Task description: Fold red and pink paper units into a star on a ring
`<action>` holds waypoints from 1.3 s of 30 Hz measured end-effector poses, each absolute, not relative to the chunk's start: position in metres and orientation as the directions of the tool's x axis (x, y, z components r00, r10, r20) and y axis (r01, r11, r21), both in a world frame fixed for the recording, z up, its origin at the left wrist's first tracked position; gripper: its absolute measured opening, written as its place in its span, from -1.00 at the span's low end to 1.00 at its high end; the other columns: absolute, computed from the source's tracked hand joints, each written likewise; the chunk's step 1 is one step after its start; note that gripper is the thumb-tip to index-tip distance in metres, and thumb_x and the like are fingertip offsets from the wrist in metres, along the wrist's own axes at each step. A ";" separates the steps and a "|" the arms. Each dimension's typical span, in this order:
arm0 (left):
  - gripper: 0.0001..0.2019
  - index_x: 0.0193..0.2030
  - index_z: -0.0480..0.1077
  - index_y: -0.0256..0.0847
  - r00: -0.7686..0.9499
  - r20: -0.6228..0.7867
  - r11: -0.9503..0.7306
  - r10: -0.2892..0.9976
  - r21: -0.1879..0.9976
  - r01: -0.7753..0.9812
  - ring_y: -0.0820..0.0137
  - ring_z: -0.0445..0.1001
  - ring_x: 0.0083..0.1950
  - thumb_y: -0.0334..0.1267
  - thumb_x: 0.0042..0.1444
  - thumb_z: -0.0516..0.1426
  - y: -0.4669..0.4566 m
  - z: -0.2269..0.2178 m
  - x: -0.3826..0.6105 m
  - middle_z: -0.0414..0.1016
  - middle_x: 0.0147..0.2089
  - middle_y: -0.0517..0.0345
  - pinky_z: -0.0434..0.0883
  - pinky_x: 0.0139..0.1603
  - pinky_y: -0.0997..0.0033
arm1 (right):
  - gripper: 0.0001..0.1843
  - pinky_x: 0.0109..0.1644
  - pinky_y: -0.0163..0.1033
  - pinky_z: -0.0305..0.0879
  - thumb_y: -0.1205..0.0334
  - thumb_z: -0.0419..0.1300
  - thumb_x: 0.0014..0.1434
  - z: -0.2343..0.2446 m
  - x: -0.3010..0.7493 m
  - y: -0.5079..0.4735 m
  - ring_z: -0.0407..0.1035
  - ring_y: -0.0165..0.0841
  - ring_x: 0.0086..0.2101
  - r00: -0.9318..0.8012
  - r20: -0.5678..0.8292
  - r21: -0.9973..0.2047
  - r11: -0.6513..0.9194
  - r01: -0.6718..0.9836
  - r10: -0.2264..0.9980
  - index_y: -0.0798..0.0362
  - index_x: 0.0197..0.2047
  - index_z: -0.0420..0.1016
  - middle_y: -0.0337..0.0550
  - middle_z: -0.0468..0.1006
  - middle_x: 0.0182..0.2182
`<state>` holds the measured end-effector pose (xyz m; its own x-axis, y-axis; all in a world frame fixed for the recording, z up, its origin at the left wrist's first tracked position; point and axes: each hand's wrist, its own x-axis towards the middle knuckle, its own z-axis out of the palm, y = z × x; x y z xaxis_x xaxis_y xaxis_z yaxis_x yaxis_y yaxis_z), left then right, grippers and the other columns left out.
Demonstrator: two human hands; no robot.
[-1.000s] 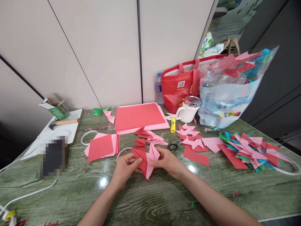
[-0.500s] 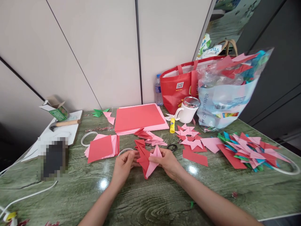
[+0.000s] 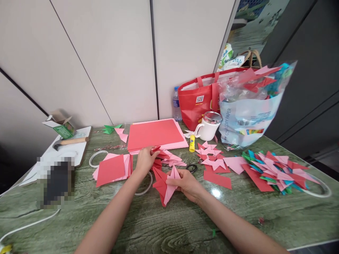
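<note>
My right hand (image 3: 186, 183) pinches a star-like piece of folded red and pink paper (image 3: 161, 187) above the table, its points spread and one tip down. My left hand (image 3: 146, 160) has its fingers closed on the tip of a red folded paper piece (image 3: 156, 148) at the pile behind. Pink folded paper pieces (image 3: 173, 157) lie just right of that hand. Whether the red piece is lifted off the pile I cannot tell. Left of my left hand is a stack of red and pink paper squares (image 3: 109, 171). A white ring (image 3: 147, 187) sits below its wrist.
Large red and pink sheets (image 3: 153, 134) lie at the back. Right of them stand a glue stick (image 3: 192, 144), a white mug (image 3: 208, 128) and a bag (image 3: 243, 120). Folded paper (image 3: 278, 171) is heaped at right. A hammer (image 3: 71, 141) lies on a white board at left.
My left hand has let go of the red and pink star-like piece and moved up to the red folded paper behind. My right hand still holds the star-like piece, now slightly lower.
</note>
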<state>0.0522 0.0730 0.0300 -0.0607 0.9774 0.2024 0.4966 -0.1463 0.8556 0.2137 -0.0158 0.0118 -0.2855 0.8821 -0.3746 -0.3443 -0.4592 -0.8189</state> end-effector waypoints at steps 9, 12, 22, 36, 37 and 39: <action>-0.78 -0.30 0.33 -0.20 -0.166 0.084 -0.035 0.983 0.960 0.279 0.31 0.48 -0.59 -0.10 0.04 0.04 0.046 0.046 0.032 0.49 -0.59 0.18 0.33 -0.59 0.42 | -0.55 -0.40 -0.37 0.31 0.26 0.47 -0.37 0.017 0.216 -0.016 0.39 -0.46 -0.50 -0.340 -0.311 -0.778 -0.443 -0.445 0.888 0.14 -0.34 0.48 -0.26 0.53 -0.50; -0.77 -0.30 0.30 -0.19 -0.149 0.055 -0.035 0.987 0.991 0.132 0.32 0.48 -0.60 -0.10 -0.03 0.15 0.022 0.056 0.021 0.48 -0.62 0.21 0.38 -0.56 0.41 | -0.57 -0.37 -0.38 0.33 0.28 0.46 -0.33 0.018 0.219 -0.013 0.41 -0.47 -0.47 -0.338 -0.272 -0.767 -0.415 -0.489 0.901 0.14 -0.32 0.49 -0.23 0.55 -0.45; -0.70 -0.34 0.52 -0.28 -0.187 0.009 -0.013 0.982 1.000 -0.022 0.29 0.53 -0.35 -0.18 -0.25 0.32 -0.004 0.039 0.020 0.60 -0.36 0.04 0.46 -0.24 0.32 | -0.57 -0.25 -0.34 0.40 0.36 0.45 -0.31 0.021 0.221 -0.007 0.48 -0.40 -0.38 -0.291 -0.229 -0.717 -0.363 -0.595 0.929 0.12 -0.27 0.52 -0.17 0.61 -0.33; -0.74 -0.42 0.46 -0.27 -0.193 -0.056 0.042 0.980 0.996 -0.076 0.44 0.49 -0.45 -0.24 -0.29 0.35 -0.015 0.027 0.031 0.55 -0.45 0.16 0.38 -0.43 0.55 | -0.56 -0.30 -0.33 0.37 0.32 0.43 -0.25 0.015 0.223 -0.007 0.47 -0.39 -0.39 -0.336 -0.249 -0.746 -0.401 -0.532 0.908 0.12 -0.22 0.50 -0.17 0.59 -0.36; -0.72 -0.40 0.43 -0.26 -0.170 -0.078 0.060 0.982 0.992 -0.110 0.44 0.49 -0.45 -0.25 -0.30 0.35 -0.015 0.027 0.032 0.55 -0.45 0.16 0.38 -0.45 0.56 | -0.56 -0.30 -0.34 0.36 0.32 0.43 -0.26 0.016 0.223 -0.008 0.46 -0.40 -0.39 -0.334 -0.245 -0.745 -0.397 -0.536 0.910 0.12 -0.22 0.50 -0.18 0.58 -0.36; -0.66 -0.33 0.39 -0.25 -0.103 -0.117 0.100 0.988 0.982 -0.161 0.42 0.50 -0.45 -0.25 -0.29 0.35 -0.017 0.029 0.034 0.55 -0.44 0.15 0.38 -0.46 0.55 | -0.56 -0.31 -0.34 0.35 0.31 0.44 -0.28 0.019 0.223 -0.008 0.45 -0.42 -0.41 -0.325 -0.246 -0.748 -0.392 -0.536 0.913 0.11 -0.24 0.50 -0.20 0.58 -0.37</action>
<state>0.0341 -0.0167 0.0286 -0.1034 0.9877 -0.1172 -0.1611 0.0996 0.9819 0.2230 -0.0083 0.0187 -0.3249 0.9132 -0.2461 -0.5356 -0.3921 -0.7479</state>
